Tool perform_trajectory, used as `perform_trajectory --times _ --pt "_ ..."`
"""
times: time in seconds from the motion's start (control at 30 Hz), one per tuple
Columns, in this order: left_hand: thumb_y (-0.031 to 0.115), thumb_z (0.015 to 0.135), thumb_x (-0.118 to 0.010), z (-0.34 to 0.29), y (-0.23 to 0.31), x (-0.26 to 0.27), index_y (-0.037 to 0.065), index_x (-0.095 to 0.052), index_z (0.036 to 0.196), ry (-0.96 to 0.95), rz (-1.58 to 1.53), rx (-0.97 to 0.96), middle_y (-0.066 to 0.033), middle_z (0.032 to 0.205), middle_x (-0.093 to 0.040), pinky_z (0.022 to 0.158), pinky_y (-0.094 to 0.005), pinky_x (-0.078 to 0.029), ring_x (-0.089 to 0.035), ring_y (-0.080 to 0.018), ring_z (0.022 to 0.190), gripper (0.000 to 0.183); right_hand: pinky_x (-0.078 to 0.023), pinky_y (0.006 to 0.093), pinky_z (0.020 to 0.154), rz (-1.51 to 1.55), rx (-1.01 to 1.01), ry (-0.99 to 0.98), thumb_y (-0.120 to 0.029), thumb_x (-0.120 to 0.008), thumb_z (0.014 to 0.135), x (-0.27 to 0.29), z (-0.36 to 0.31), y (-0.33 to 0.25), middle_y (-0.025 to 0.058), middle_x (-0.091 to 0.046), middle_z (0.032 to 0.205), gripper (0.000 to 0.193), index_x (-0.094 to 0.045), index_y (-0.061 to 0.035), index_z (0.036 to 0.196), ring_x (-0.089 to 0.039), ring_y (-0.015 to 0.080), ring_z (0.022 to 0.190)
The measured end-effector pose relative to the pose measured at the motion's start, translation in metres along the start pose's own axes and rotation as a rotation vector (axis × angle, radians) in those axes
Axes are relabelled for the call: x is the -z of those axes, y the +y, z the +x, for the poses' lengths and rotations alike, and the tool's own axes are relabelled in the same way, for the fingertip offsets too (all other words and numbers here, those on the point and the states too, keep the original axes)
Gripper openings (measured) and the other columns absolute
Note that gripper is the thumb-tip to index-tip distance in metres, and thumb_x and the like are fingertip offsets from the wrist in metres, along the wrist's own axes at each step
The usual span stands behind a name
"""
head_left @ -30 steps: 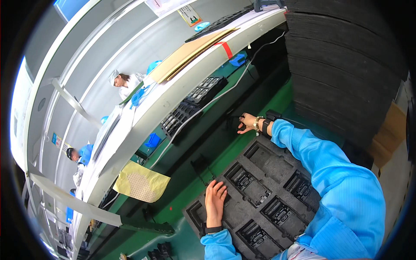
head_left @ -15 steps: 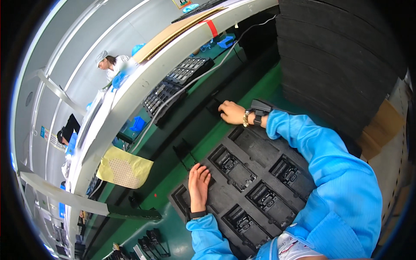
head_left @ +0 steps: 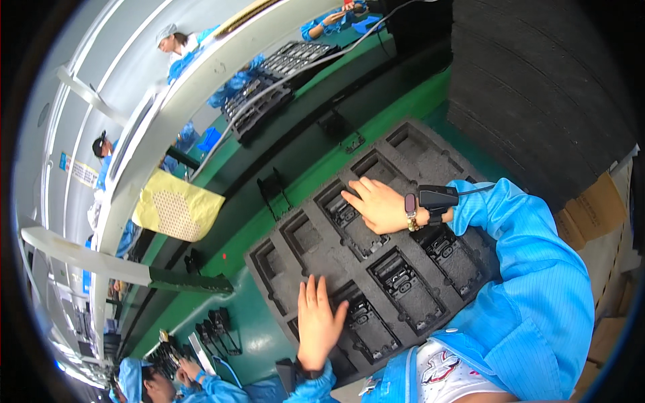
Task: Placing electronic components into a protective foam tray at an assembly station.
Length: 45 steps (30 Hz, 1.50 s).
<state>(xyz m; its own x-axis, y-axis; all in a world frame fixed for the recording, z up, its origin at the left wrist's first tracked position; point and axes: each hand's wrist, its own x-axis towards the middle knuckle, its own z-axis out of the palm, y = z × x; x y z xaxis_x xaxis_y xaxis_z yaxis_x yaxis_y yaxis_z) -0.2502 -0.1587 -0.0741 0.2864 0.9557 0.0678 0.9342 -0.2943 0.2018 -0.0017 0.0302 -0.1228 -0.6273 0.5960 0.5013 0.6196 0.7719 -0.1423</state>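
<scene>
A black foam tray (head_left: 339, 265) lies before me, with black plastic frame parts (head_left: 403, 282) set in several of its pockets. My right hand (head_left: 379, 207) is over a far-middle pocket, fingers apart above the black part in it; whether they touch it I cannot tell. Flat and spread, my left hand (head_left: 319, 329) rests at the tray's near left, beside a filled pocket, and holds nothing. Pockets along the tray's far and left sides have bare bottoms. Beyond the tray, a black frame part (head_left: 272, 191) and another black part (head_left: 339, 127) stand along the green-edged line.
Stacked black foam (head_left: 531, 87) rises at the right, beside cardboard (head_left: 591, 208). A yellow dotted sheet (head_left: 180, 205) hangs from the white rail at left. More black parts (head_left: 216, 329) lie lower left, near a co-worker (head_left: 154, 383). Other people work beyond the rail.
My right hand has come back from the line to above the tray. My left hand has moved nearer me along the tray's left side. The view has shifted, and a co-worker shows lower left.
</scene>
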Motion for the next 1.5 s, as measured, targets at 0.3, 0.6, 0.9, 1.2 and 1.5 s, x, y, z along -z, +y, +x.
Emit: perform_trajectory --times 0.3,0.6,0.9,1.2,1.5 --pt "0.024 0.077 -0.07 -0.05 0.041 -0.013 -0.007 -0.046 0.138 -0.089 0.029 0.11 -0.0394 0.147 -0.028 0.107 -0.0455 -0.041 -0.03 -0.0507 0.138 0.073 -0.056 0.0392 0.07 -0.09 -0.024 -0.348 -0.008 -0.07 0.063 0.01 0.051 0.013 0.0195 -0.057 0.096 0.032 -0.06 0.0048 0.09 -0.059 0.0327 0.09" --pt "0.021 0.08 -0.07 -0.046 0.036 0.022 0.009 -0.045 0.143 -0.185 -0.119 0.044 -0.0255 0.151 -0.033 0.108 -0.046 -0.041 -0.037 -0.0489 0.135 0.069 -0.051 0.023 0.059 -0.577 -0.045 -0.289 -0.012 -0.076 0.058 -0.021 0.052 -0.012 0.01 -0.054 0.089 0.047 -0.063 0.0068 0.099 -0.057 0.0213 0.085" --pt "0.002 0.063 -0.064 -0.097 -0.003 0.007 0.002 -0.037 0.145 -0.19 0.109 0.277 -0.0257 0.149 -0.035 0.113 -0.0465 -0.031 -0.034 -0.0429 0.137 0.087 -0.055 0.0433 0.073 -0.036 -0.045 -0.267 -0.002 -0.065 0.069 0.008 0.056 0.009 0.0231 -0.064 0.089 0.054 -0.055 0.0061 0.121 -0.066 0.0375 0.083" --pt "0.013 0.062 -0.067 -0.077 -0.02 0.01 0.007 -0.056 0.133 -0.202 0.337 0.109 -0.0109 0.128 -0.06 0.087 -0.0432 -0.045 -0.057 -0.0314 0.109 0.072 -0.052 0.0454 0.076 0.696 -0.229 0.015 0.004 -0.054 0.07 0.011 0.065 0.018 0.0269 -0.066 0.1 0.068 -0.043 -0.0055 0.137 -0.065 0.0423 0.09" --pt "-0.005 0.067 -0.063 -0.048 0.0 0.066 0.006 -0.066 0.111 -0.17 0.22 0.215 -0.0095 0.111 -0.065 0.09 -0.0388 -0.05 -0.06 -0.0302 0.103 0.045 -0.058 0.0325 0.084 1.352 -0.533 -0.086 0.01 -0.053 0.084 -0.027 0.05 0.025 0.0195 -0.067 0.109 0.047 -0.039 0.0065 0.129 -0.07 0.024 0.097"
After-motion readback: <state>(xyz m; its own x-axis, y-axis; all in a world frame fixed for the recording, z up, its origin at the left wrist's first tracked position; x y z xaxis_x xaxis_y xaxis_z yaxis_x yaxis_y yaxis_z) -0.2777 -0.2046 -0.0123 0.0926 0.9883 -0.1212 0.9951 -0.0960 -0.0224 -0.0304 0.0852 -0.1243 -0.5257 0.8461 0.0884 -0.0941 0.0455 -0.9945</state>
